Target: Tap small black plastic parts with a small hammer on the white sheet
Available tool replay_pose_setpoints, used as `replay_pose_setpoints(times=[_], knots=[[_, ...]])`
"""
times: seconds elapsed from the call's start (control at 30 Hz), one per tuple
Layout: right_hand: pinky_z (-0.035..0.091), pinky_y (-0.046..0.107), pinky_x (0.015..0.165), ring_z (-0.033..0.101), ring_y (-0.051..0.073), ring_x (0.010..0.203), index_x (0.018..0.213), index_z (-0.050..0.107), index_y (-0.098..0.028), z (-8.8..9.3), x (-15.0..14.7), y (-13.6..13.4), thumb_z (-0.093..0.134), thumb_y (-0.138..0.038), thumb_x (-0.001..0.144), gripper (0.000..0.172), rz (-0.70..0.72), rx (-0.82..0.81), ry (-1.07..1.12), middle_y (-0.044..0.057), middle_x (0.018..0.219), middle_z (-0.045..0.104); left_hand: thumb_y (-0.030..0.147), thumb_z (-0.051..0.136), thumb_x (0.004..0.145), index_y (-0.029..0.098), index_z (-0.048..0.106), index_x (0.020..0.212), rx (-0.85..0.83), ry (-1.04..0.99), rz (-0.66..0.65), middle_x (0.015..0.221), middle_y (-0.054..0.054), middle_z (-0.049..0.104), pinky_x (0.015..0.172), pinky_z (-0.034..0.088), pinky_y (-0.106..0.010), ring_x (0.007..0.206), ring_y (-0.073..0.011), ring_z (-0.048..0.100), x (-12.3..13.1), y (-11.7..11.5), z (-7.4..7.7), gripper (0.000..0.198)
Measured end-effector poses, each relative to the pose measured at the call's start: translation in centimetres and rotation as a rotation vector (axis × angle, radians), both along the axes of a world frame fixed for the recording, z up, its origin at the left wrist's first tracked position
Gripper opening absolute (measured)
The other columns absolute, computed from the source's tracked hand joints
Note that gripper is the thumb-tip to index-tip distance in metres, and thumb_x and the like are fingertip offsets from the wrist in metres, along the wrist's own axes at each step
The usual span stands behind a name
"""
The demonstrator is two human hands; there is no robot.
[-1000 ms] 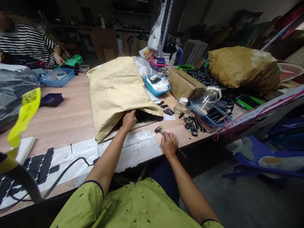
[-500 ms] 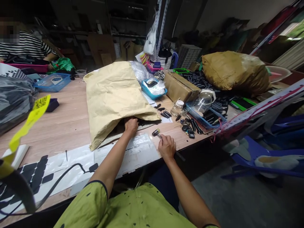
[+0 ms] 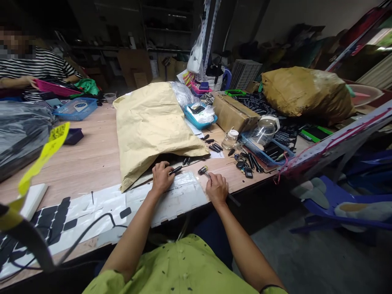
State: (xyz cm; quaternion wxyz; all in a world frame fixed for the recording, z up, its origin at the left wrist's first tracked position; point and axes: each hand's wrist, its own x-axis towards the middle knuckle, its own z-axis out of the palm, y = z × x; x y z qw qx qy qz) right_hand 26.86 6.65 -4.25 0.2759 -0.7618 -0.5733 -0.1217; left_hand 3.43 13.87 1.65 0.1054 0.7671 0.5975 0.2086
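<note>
My left hand (image 3: 161, 178) is at the mouth of a large beige paper sack (image 3: 150, 122), its fingers closed on a small black elongated piece (image 3: 176, 170) that points right. Similar black pieces (image 3: 185, 161) lie just inside the sack's opening. Under and beside this hand is a white board (image 3: 186, 196) with clear plastic on it, along the table's front edge. My right hand (image 3: 217, 188) grips a small hammer (image 3: 203, 170) by its handle, the head resting near the board's right corner.
Right of the hammer are loose black parts (image 3: 241, 163), a lidded jar (image 3: 229, 139) and a blue basket (image 3: 275, 153). A cardboard box (image 3: 234, 112) stands behind. Black cut pieces (image 3: 58, 216) and a cable (image 3: 87, 228) lie at left. Across the table, a person holds a pink tray (image 3: 58, 87).
My left hand has come out of the sack's opening towards me, with a black piece in its fingers. My right hand stays on the hammer. The other person has lifted the pink tray.
</note>
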Motion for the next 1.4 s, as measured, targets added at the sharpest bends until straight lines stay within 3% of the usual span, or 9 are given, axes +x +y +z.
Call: replay_pose_setpoints(times=[0.13, 0.33, 0.53, 0.73, 1.03, 1.23, 1.4], knots=[[0.03, 0.032, 0.073, 0.048, 0.022, 0.088, 0.109, 0.075, -0.024, 0.2, 0.2, -0.1, 0.056, -0.012, 0.088, 0.031, -0.008, -0.03, -0.008, 0.007, 0.092, 0.061, 0.026, 0.067, 0.079, 0.027, 0.078, 0.097, -0.08, -0.12, -0.021, 0.098, -0.004, 0.074, 0.09, 0.046, -0.041, 0.099, -0.0273, 0.058, -1.6, -3.8, -1.2, 0.021], [0.029, 0.032, 0.074, 0.046, 0.022, 0.088, 0.112, 0.074, -0.024, 0.5, 0.4, 0.0, 0.056, -0.013, 0.088, 0.032, -0.013, -0.068, -0.012, 0.007, 0.094, 0.059, 0.023, 0.064, 0.075, 0.026, 0.078, 0.095, -0.142, -0.169, -0.051, 0.092, -0.004, 0.074, 0.089, 0.046, -0.04, 0.095, -0.0266, 0.06, -1.8, -6.7, -1.6, 0.025], [0.03, 0.031, 0.074, 0.047, 0.022, 0.089, 0.112, 0.075, -0.024, 0.8, 0.5, 0.2, 0.057, -0.014, 0.09, 0.03, -0.014, -0.085, 0.025, 0.007, 0.094, 0.061, 0.032, 0.072, 0.077, 0.028, 0.079, 0.095, -0.156, -0.182, -0.023, 0.091, -0.004, 0.073, 0.09, 0.045, -0.042, 0.097, -0.0272, 0.059, -1.0, -6.5, -2.2, 0.019], [0.037, 0.03, 0.076, 0.053, 0.021, 0.09, 0.113, 0.075, -0.024, 2.0, 0.7, -0.4, 0.056, -0.012, 0.089, 0.033, 0.079, -0.116, 0.124, 0.007, 0.093, 0.064, 0.032, 0.072, 0.081, 0.029, 0.079, 0.096, -0.209, -0.18, -0.014, 0.095, -0.003, 0.075, 0.092, 0.044, -0.041, 0.1, -0.0263, 0.059, -0.8, -6.2, -2.0, 0.017], [0.054, 0.031, 0.084, 0.066, 0.02, 0.091, 0.118, 0.074, -0.023, 3.5, -3.8, -4.3, 0.048, -0.022, 0.095, 0.035, 0.46, -0.078, 0.463, 0.007, 0.101, 0.073, 0.031, 0.076, 0.075, 0.029, 0.08, 0.089, -0.319, -0.182, 0.071, 0.092, -0.002, 0.075, 0.093, 0.045, -0.041, 0.101, -0.0267, 0.06, 0.1, -5.8, -0.6, 0.015], [0.054, 0.028, 0.088, 0.069, 0.019, 0.098, 0.115, 0.076, -0.024, 4.3, -5.1, -4.9, 0.045, -0.017, 0.096, 0.036, 0.49, -0.041, 0.424, 0.007, 0.102, 0.074, 0.029, 0.076, 0.075, 0.027, 0.08, 0.087, -0.328, -0.198, 0.083, 0.093, -0.002, 0.076, 0.096, 0.045, -0.042, 0.103, -0.0273, 0.061, 0.3, -5.9, -0.3, 0.013], [0.052, 0.025, 0.082, 0.067, 0.018, 0.091, 0.118, 0.076, -0.026, 4.7, -5.2, -5.1, 0.047, -0.016, 0.096, 0.037, 0.451, -0.105, 0.309, 0.006, 0.096, 0.073, 0.029, 0.077, 0.074, 0.028, 0.08, 0.084, -0.315, -0.211, 0.09, 0.091, -0.002, 0.076, 0.096, 0.045, -0.043, 0.102, -0.0277, 0.061, 0.6, -6.0, -0.3, 0.011]])
